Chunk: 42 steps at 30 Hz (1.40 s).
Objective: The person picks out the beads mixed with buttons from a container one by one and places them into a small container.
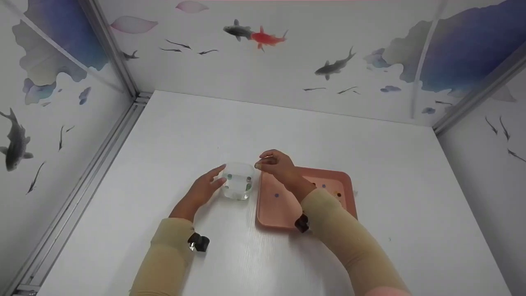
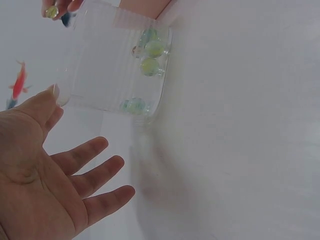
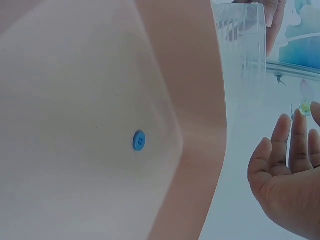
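A clear plastic container [image 1: 238, 181] with several greenish glass marbles [image 2: 150, 66] at its bottom stands on the white table, left of the tray. At its left side is my left hand [image 1: 202, 188], the thumb touching near the rim and the other fingers spread loosely. My right hand [image 1: 283, 167] is raised close to the container's right side, above the tray's far left corner. Between its thumb and a fingertip it pinches a clear yellow-green marble [image 3: 305, 107].
The pink tray [image 1: 263, 220] lies partly under my right forearm. On it are a blue button [image 3: 139, 140] and several other small buttons, among them a dark one [image 1: 339, 195]. Panels [image 1: 279, 74] painted with fish stand behind the table and at both sides.
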### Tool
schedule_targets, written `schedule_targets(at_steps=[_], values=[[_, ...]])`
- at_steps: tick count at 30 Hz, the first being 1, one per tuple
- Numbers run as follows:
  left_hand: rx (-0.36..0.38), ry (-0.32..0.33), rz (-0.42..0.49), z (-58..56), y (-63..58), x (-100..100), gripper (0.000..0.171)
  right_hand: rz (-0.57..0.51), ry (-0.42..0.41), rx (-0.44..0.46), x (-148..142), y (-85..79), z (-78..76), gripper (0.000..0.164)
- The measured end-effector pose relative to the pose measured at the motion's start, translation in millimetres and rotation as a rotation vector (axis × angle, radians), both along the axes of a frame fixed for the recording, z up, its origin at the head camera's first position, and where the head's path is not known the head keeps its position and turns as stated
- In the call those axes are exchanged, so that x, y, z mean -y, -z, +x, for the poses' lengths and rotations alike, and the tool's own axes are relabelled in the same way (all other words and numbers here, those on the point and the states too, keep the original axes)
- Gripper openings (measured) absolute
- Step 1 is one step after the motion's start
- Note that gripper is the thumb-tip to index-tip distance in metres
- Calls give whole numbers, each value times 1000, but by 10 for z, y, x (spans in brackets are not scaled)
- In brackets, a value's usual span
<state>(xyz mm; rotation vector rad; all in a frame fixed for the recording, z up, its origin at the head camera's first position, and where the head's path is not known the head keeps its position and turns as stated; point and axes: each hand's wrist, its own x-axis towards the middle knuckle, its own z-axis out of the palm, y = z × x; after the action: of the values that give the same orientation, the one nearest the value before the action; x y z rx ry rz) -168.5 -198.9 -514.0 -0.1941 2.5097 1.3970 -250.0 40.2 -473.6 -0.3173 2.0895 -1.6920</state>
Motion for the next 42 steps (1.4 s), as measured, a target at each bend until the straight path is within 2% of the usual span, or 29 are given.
schedule_targets(at_steps=[7,16,24,33,42], values=[[13,-8,15,1,-27,0,54,-11,-16,-8,42,-16,0,25],[-3,3,5,8,-19,11,54,-2,-76,-84,79,-18,15,24],[0,0,11,0,-7,24,54,4,-74,-111,128,-31,29,24],[-2,-5,16,2,5,19,54,46,-96,-127,195,-23,58,25],[17,-11,14,8,-26,-7,54,124,-110,-198,283,-9,90,26]])
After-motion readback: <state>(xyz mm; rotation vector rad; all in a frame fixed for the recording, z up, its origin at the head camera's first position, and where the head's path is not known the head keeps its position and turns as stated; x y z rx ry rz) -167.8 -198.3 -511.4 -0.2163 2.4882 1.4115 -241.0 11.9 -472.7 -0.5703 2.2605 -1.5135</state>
